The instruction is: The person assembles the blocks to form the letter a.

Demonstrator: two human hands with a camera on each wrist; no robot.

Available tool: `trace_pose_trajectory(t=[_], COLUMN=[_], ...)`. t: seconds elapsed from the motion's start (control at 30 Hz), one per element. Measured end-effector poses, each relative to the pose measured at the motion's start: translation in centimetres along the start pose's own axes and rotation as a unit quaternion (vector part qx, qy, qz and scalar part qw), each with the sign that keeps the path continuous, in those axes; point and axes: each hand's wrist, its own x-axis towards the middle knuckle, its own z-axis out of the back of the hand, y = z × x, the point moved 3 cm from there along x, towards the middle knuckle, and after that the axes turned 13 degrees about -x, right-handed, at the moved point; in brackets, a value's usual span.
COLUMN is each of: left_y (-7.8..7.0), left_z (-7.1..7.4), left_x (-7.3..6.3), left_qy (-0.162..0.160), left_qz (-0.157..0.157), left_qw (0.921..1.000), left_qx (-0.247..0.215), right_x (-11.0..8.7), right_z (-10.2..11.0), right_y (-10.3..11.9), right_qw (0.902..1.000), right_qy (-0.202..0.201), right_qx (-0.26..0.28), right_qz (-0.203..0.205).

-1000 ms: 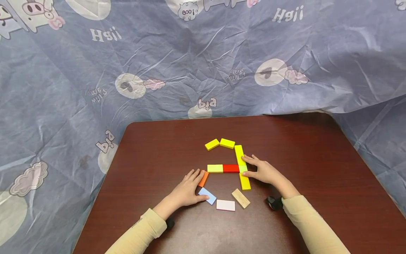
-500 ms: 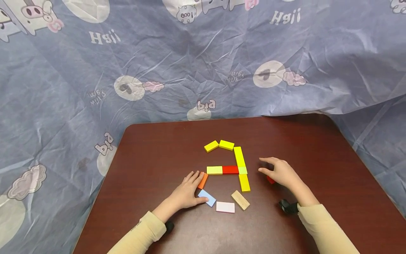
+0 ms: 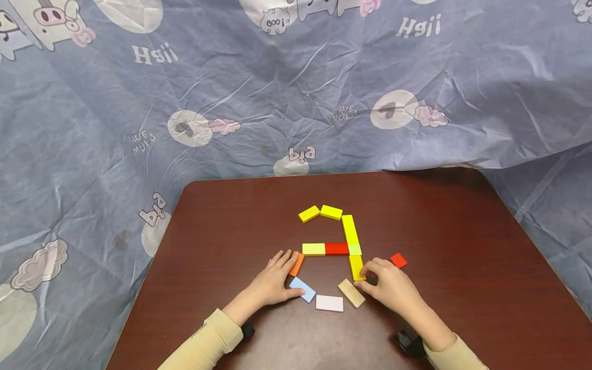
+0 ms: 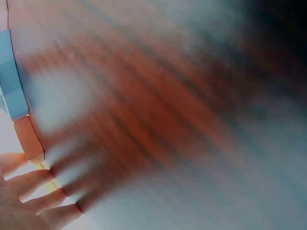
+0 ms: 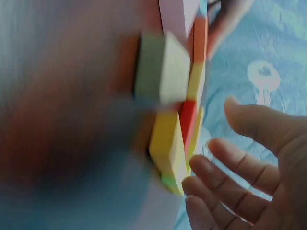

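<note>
My left hand (image 3: 275,281) rests with spread fingers at an orange block (image 3: 297,264), its thumb on a light blue block (image 3: 302,290). In the left wrist view, the fingers (image 4: 36,182) lie beside the orange block (image 4: 29,138). My right hand (image 3: 390,285) is at the lower end of a yellow block (image 3: 355,265), just right of a plain wooden block (image 3: 351,293). The right wrist view has its thumb and fingers apart, holding nothing; whether the fingertips touch the yellow block (image 5: 165,139) is unclear.
Several blocks continue the outline: a white one (image 3: 329,303), a red one (image 3: 336,248), a pale yellow one (image 3: 313,249) and bright yellow ones (image 3: 331,211) farther back. A small red block (image 3: 398,260) lies apart on the brown table (image 3: 444,221), right of the outline.
My right hand left the yellow column, moved right over the small red block, then came back left to the lower yellow block. The red block is now uncovered. My left hand stayed put.
</note>
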Motion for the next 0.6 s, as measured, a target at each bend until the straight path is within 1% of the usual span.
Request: trace_pose_trajectory(t=[0.13,0.33,0.6], left_y=[0.0,0.0,0.1], left_z=[-0.1,0.0,0.0], left_x=[0.0,0.0,0.0], left_qy=[0.002,-0.001,-0.004], left_qz=[0.003,0.001,-0.005], left_qw=[1.0,1.0,1.0], left_qx=[0.0,0.0,0.001], right_x=[-1.0,-1.8,-2.3], right_z=[-0.8,-1.9,-2.7], right_y=[1.3,2.3,3.0], right_qw=[0.9999,0.9993,0.9995], right_qy=[0.011,0.02,0.008], right_qx=[-0.004,-0.015,-0.01], right_qz=[-0.007,-0.026,-0.031])
